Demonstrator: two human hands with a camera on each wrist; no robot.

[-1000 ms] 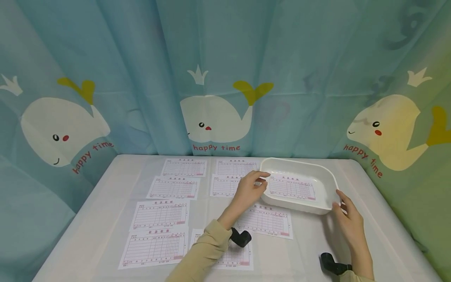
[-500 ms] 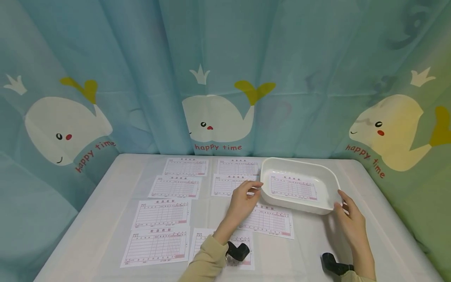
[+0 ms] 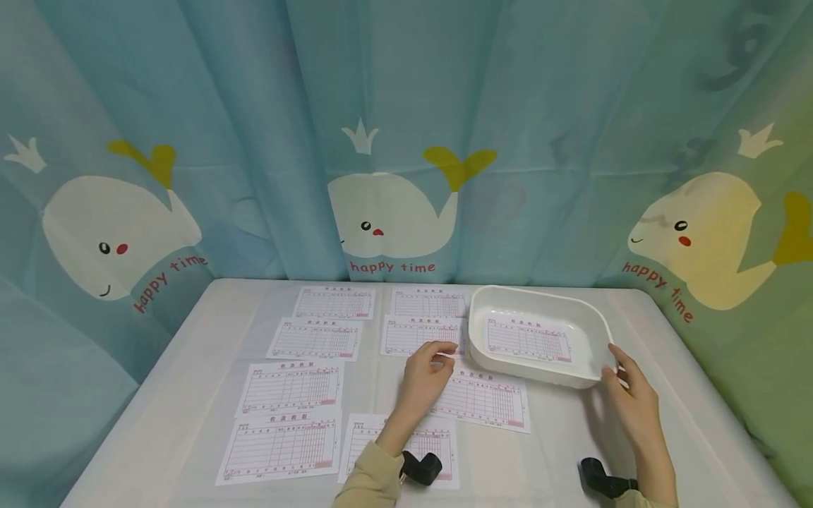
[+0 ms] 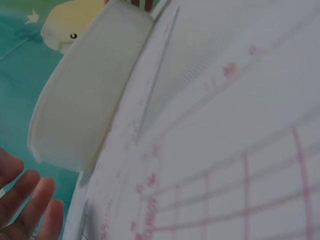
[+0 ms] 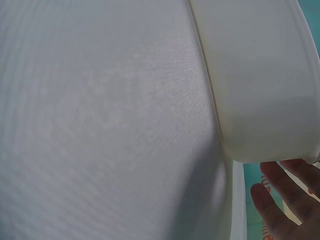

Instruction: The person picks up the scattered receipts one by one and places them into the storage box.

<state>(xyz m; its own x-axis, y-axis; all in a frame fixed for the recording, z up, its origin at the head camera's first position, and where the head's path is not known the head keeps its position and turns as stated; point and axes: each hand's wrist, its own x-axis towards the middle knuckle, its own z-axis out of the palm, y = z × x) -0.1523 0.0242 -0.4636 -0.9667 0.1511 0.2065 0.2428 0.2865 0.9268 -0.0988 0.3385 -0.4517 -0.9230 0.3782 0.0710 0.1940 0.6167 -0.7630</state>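
Note:
A white rectangular plastic tray (image 3: 543, 373) stands at the right of the table, with one printed receipt slip (image 3: 527, 340) lying inside it. My left hand (image 3: 424, 377) is just left of the tray, over the loose slips, fingers loosely bent and holding nothing. In the left wrist view, its fingers (image 4: 31, 206) are apart from the tray's wall (image 4: 87, 95). My right hand (image 3: 635, 395) touches the tray's right front corner. The right wrist view shows its nearly straight fingers (image 5: 282, 187) against the end wall.
Several more printed slips lie flat in rows, such as a front-left slip (image 3: 279, 448), a back-left slip (image 3: 333, 303) and a slip in front of the tray (image 3: 485, 401). A blue curtain (image 3: 406, 85) with whale prints hangs behind the white-covered table (image 3: 159, 416).
My left hand has left the tray's left rim and moved down and left, over the slips. The right hand stays at the tray's corner, and the tray and slips keep their places.

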